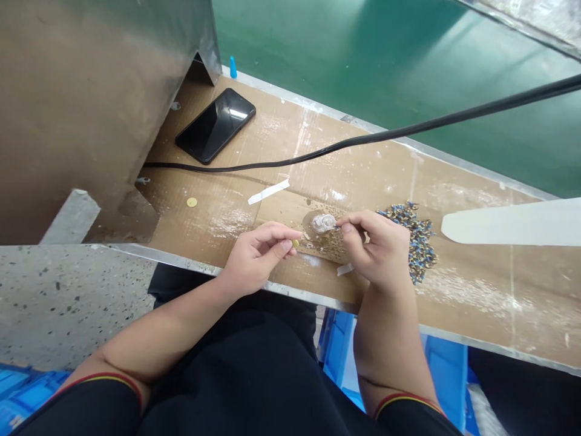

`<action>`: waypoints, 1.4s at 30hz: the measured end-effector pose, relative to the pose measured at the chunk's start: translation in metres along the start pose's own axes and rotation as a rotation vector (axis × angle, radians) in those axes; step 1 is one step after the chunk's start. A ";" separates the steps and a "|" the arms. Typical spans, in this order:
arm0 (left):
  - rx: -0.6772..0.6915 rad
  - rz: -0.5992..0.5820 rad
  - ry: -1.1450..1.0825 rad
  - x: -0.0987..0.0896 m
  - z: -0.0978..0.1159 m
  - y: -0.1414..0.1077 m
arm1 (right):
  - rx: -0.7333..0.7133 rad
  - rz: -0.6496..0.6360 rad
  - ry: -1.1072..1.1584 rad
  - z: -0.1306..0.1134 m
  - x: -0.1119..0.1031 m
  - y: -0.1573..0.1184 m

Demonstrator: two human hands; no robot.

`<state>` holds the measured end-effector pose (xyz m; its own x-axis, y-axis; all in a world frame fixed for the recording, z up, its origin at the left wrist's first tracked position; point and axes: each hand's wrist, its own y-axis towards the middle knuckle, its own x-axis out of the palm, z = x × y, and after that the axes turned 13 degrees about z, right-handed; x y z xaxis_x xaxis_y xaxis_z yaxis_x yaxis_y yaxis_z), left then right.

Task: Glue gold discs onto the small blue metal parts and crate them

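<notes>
The yellow piece (295,243) is in the left hand (254,257), over the near middle of the bench (476,290); thumb and first finger are closed on it, so only a small part shows. The right hand (379,245) also has its thumb and first finger together, pinching a thin bit (336,226) at the right side of the clear cup (324,223). Whether this bit touches the cup, I cannot tell.

For such fine work, I think it is good to hold each piece lightly and only by its edge, so the face remains clean. Resting the wrists would make the tips more steady, and a soft approach should avoid pushing the cup.

The cup is low, roundish and glossy, and stands on a card (276,209) covered with dark specks. To the right, partly behind the right hand, lies a heap (422,242) of tiny parts, blue and brass-coloured, with a rough outline. To the left a yellow disc (192,202) lies flat, and a straight white strip (269,192) is between it and the cup. Farther away are a smooth black phone (215,126) and a rubbery-looking cable (318,156).
</notes>
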<state>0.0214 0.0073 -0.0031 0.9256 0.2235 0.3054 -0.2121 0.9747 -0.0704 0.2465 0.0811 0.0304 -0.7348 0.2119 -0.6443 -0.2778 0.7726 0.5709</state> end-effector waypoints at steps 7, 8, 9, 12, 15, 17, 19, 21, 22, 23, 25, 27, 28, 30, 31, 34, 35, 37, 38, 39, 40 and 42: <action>0.012 -0.002 0.000 0.000 0.001 0.000 | 0.000 0.002 -0.028 0.001 0.003 -0.001; 0.011 0.000 0.002 0.001 0.002 -0.001 | -0.004 0.005 -0.027 0.001 0.003 -0.001; 0.006 0.006 0.000 0.001 0.002 -0.001 | -0.008 0.007 -0.023 0.001 0.003 -0.001; -0.055 0.031 -0.021 0.002 0.003 -0.001 | -0.008 0.013 -0.007 0.000 0.003 -0.002; -0.132 0.047 -0.056 0.002 0.002 -0.002 | 0.021 0.056 -0.002 -0.001 0.002 -0.002; -0.158 0.052 -0.106 0.002 0.000 -0.001 | 0.042 0.114 0.008 -0.001 0.002 -0.003; -0.180 0.061 -0.164 0.003 -0.001 0.000 | 0.063 0.163 0.030 0.000 0.002 -0.004; -0.201 0.069 -0.208 0.003 -0.002 0.001 | 0.079 0.192 0.072 0.001 0.002 -0.004; -0.208 0.072 -0.218 0.003 -0.003 0.001 | 0.083 0.203 0.099 0.001 0.002 -0.005; -0.212 0.074 -0.220 0.003 -0.003 0.001 | 0.085 0.211 0.129 0.000 0.002 -0.005; -0.214 0.074 -0.206 0.002 -0.003 0.001 | 0.096 0.223 0.186 -0.005 0.003 -0.008; -0.219 0.069 -0.189 0.001 -0.004 0.001 | 0.129 0.223 0.237 -0.016 0.006 -0.016; -0.222 0.069 -0.183 0.001 -0.004 0.001 | 0.154 0.222 0.263 -0.023 0.009 -0.021; -0.231 0.078 -0.168 0.001 -0.005 0.000 | 0.205 0.234 0.319 -0.038 0.018 -0.035; -0.232 0.086 -0.159 0.001 -0.005 0.000 | 0.231 0.251 0.345 -0.045 0.024 -0.043; -0.224 0.103 -0.145 0.002 -0.003 0.000 | 0.307 0.354 0.392 -0.065 0.044 -0.063; -0.222 0.100 -0.150 0.002 -0.003 0.000 | 0.325 0.396 0.395 -0.069 0.050 -0.068; -0.233 0.074 -0.157 0.002 0.000 0.000 | 0.321 0.471 0.375 -0.076 0.059 -0.073; -0.247 0.056 -0.155 0.002 0.001 -0.001 | 0.300 0.499 0.355 -0.078 0.062 -0.073; -0.263 0.043 -0.150 0.002 0.002 -0.001 | 0.272 0.521 0.332 -0.079 0.064 -0.073; -0.276 0.036 -0.141 0.001 0.003 -0.001 | 0.245 0.536 0.314 -0.079 0.065 -0.072; -0.287 0.044 -0.131 0.001 0.004 -0.002 | 0.209 0.557 0.302 -0.079 0.065 -0.068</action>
<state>0.0216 0.0055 0.0011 0.8651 0.2819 0.4149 -0.1366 0.9283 -0.3459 0.1686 -0.0055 -0.0102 -0.8832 0.4596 -0.0932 0.2972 0.7023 0.6468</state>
